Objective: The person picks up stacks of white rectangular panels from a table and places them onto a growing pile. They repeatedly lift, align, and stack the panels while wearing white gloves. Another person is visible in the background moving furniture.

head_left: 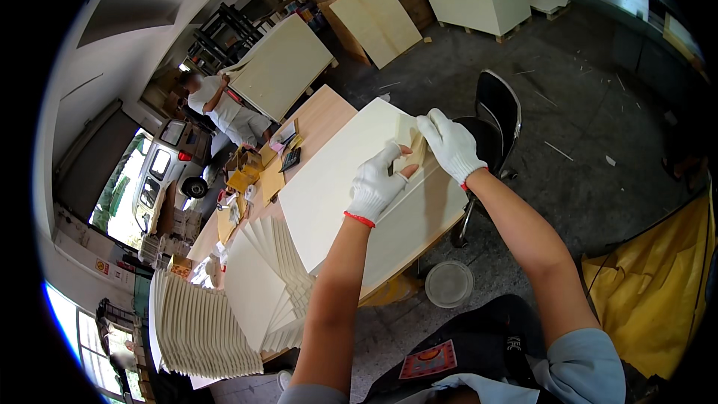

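Observation:
My left hand (378, 181), in a white glove with bare thumb and fingertip, is held over a large cream sheet (321, 194) on the table. Its thumb and forefinger stand apart with nothing visible between them. My right hand (451, 147), in a white glove with a red cuff, is closed over the folded or bent cream edge (413, 138) at the sheet's far right corner. Its fingertips are partly hidden, so how firmly it grips does not show. Another pale sheet surface (419, 217) lies along the near side, in the shadow of my hands.
A fanned stack of cream sheets (198, 322) fills the table's left end. A calculator (290, 159) and papers lie behind. A black chair (499, 116) stands close on the right, a round-lidded bucket (449, 284) below. A person (224, 108) stands by a large pale stack.

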`<state>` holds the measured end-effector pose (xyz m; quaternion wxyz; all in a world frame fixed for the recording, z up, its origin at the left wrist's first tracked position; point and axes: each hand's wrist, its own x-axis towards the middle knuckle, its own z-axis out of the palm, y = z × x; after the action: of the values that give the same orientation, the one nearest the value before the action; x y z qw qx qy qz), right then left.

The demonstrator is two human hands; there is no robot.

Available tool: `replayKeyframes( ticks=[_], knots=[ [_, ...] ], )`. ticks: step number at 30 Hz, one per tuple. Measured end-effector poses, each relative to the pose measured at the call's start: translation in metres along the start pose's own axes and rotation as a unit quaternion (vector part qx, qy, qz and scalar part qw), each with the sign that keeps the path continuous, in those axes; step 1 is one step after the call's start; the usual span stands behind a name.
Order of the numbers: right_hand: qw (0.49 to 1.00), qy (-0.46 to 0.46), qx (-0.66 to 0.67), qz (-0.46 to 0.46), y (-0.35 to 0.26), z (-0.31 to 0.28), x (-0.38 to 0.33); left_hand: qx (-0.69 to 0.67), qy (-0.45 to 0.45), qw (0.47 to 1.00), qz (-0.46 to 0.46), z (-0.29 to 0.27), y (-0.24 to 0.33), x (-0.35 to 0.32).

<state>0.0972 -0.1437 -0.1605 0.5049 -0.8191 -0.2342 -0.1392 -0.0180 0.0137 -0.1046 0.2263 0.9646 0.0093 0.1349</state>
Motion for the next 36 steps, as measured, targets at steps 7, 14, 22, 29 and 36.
replayKeyframes(
  ticks=[7,14,22,29,36],
  knots=[
    [1.000,0.006,0.007,0.001,0.001,0.001,0.000,-0.004,-0.007,1.000,0.013,0.001,-0.005,0.003],
    [0.999,-0.021,-0.035,-0.024,-0.003,-0.023,-0.003,0.078,0.060,0.988,0.118,0.008,0.001,-0.005],
    [0.971,-0.077,-0.189,-0.120,0.024,-0.040,-0.005,0.094,0.011,0.995,0.040,0.003,0.012,-0.004],
    [0.943,-0.045,-0.233,-0.234,0.022,-0.042,0.004,0.121,0.035,0.989,0.082,0.012,0.000,0.019],
    [0.996,-0.074,0.038,-0.014,0.009,-0.027,0.001,0.043,0.016,0.997,0.063,0.012,0.000,0.019]
  ],
)
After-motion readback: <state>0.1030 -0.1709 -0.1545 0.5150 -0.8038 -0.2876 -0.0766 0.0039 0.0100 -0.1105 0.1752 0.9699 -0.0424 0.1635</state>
